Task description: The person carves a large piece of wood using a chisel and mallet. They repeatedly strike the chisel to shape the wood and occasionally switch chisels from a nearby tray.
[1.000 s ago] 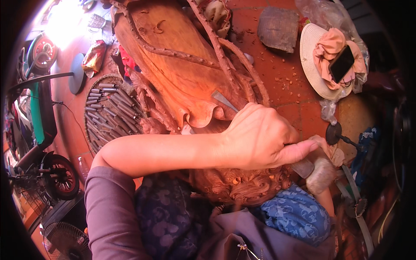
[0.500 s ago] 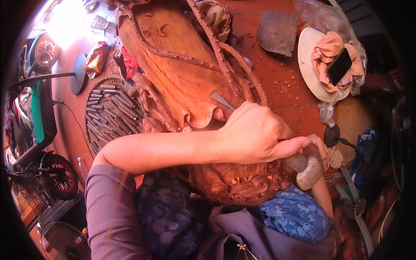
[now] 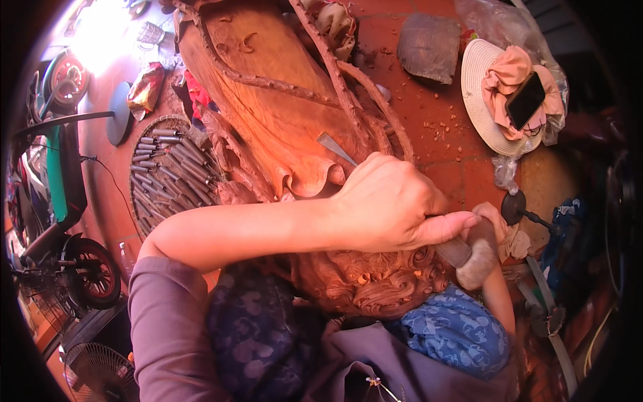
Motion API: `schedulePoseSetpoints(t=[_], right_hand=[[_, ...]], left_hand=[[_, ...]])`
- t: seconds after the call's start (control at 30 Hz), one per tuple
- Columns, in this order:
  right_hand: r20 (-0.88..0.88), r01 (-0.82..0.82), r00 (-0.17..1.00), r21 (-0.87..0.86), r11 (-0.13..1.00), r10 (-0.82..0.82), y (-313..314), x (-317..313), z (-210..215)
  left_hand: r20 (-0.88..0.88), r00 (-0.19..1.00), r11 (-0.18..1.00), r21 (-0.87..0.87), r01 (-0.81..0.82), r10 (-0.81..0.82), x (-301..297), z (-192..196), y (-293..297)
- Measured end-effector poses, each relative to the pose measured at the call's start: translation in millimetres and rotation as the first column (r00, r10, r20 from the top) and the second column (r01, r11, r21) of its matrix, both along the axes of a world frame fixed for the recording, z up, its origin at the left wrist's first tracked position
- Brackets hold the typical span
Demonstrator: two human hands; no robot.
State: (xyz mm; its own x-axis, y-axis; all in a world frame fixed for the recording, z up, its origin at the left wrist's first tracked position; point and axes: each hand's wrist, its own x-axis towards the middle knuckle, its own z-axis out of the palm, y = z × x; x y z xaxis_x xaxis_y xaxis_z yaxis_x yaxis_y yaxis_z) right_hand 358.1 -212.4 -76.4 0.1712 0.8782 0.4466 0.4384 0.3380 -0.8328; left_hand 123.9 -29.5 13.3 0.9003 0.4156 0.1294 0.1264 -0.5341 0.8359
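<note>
Close against the carved wood panel (image 3: 268, 107), little free room: lap and blue patterned cloth (image 3: 455, 328) pressed to its near, curl-carved end, red tiled floor (image 3: 435, 134) open only beyond its right edge, strewn with chips. Left hand (image 3: 392, 204), crossed over the panel's near end, fingers curled together and clamped round a chisel (image 3: 335, 149); grey blade slanting up-left out of the fist onto the panel's scrolled border, handle hidden inside the grip, thumb stretched right toward the mallet. Right hand (image 3: 492, 218) just right of the panel's near end, mostly covered by the left thumb; fingers wrapped on a wooden mallet (image 3: 472, 258), its rounded head touching the left thumb. Left of the panel, a round woven tray (image 3: 144, 144) full of metal chisels, lying close to the panel's rim. Farther left, a scooter (image 3: 60, 201) and a fan (image 3: 100, 372). Right of the panel, well apart, a straw hat (image 3: 479, 100) holding pink cloth (image 3: 506, 74) and a dark phone (image 3: 526, 100); above it a grey flat slab (image 3: 429, 47).
</note>
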Motion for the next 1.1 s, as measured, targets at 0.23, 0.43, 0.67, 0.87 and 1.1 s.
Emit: schedulePoseSetpoints(t=[0.23,0.43,0.67,0.87,1.1], right_hand=[[0.505,0.101,0.863,-0.14,0.985,-0.017,12.1,2.9,8.5],[0.18,0.107,0.978,0.02,0.994,-0.109,18.1,-16.0,3.6],[0.22,-0.018,0.975,-0.024,1.0,0.023,19.8,-14.2,12.6],[0.178,0.066,0.983,-0.132,0.989,-0.042,11.6,-15.8,29.9],[-0.02,-0.021,1.0,-0.134,0.991,0.019,-1.6,-6.0,21.1]], left_hand=[[0.014,1.0,1.0,0.022,-0.019,0.019,0.0,-5.0,2.3],[-0.023,1.0,0.998,0.062,0.019,-0.018,-3.9,-0.8,3.1],[-0.064,0.998,0.987,0.159,0.016,-0.006,-4.8,0.5,9.0],[0.082,0.99,0.993,0.051,0.108,-0.112,4.6,10.2,-17.0],[0.083,0.995,0.997,-0.043,0.067,-0.063,24.3,0.5,-19.9]])
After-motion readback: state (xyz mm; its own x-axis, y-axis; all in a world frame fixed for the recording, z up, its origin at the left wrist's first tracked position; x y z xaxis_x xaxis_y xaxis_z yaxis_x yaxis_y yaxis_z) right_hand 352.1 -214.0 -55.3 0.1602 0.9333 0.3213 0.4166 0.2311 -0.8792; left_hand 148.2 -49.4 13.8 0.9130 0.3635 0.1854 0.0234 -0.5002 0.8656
